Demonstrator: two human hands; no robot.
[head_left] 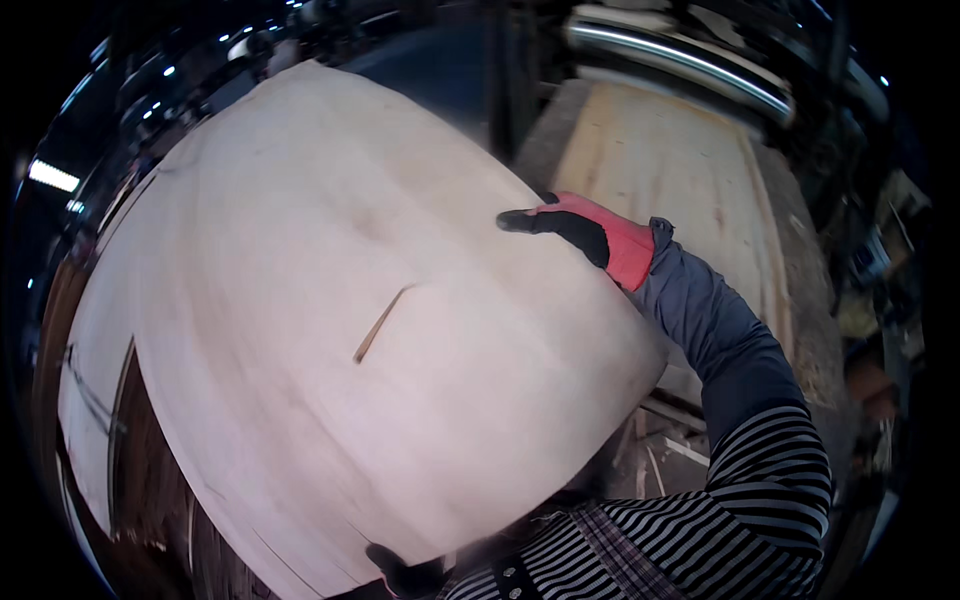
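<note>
A large, thin, pale wood veneer sheet (pixel 300 230) fills most of the view, tilted and slightly bowed. It has a narrow brown split near its middle and fine cracks toward its near left side. My right hand (pixel 600 232), in a red and black glove, grips its right edge with the thumb lying on top and the other fingers mostly hidden beneath. At the near edge my left hand (pixel 408 577), also gloved, pinches the sheet; only its dark thumb and part of the palm show.
To the right, another veneer sheet (pixel 650 150) lies on a worn bed leading to a machine with a shiny roller (pixel 680 62). Dark brown sheets (pixel 145 470) sit beneath at lower left, beside another pale sheet (pixel 85 430). Wood scraps (pixel 685 452) lie below my right arm.
</note>
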